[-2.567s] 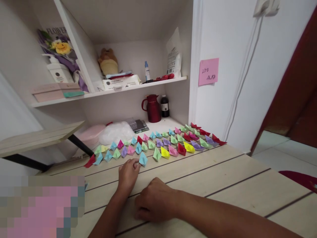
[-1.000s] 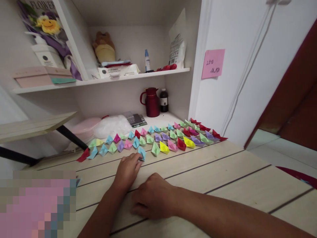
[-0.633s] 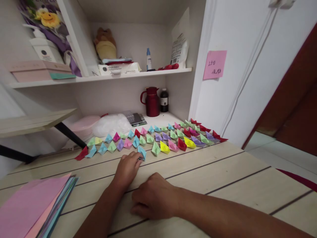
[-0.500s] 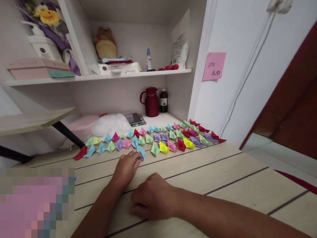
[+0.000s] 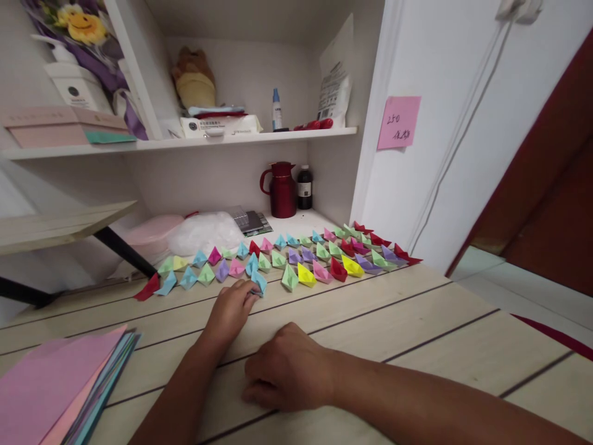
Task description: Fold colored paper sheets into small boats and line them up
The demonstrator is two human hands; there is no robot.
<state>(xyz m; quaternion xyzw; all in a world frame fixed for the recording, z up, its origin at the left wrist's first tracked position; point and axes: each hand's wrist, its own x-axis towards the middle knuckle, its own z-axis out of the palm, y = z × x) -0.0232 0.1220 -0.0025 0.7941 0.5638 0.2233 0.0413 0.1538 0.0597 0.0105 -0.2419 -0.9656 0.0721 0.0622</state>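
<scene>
My left hand [image 5: 235,304] pinches a blue paper boat [image 5: 259,283] between thumb and fingers, low over the table at the front of the rows. A green paper boat [image 5: 290,279] stands to its right, and a pink paper boat [image 5: 236,267] lies just beyond my fingers. Closer to me, my right hand [image 5: 290,369] rests on the table as a loose fist, apart from the boats. No object shows in it. Several more folded boats in red, yellow, purple, green and blue line the table's far side.
Coloured paper sheets [image 5: 60,383] are stacked at the lower left of the slatted table [image 5: 417,327]. Behind the boats are a plastic bag [image 5: 206,233], a red jug [image 5: 282,191] and a dark bottle [image 5: 304,187]. A small raised shelf [image 5: 65,225] stands at left.
My left hand and the blue boat have shifted slightly left and back, close to the other boats. My right hand stays put. The paper stack, blurred out earlier, now shows.
</scene>
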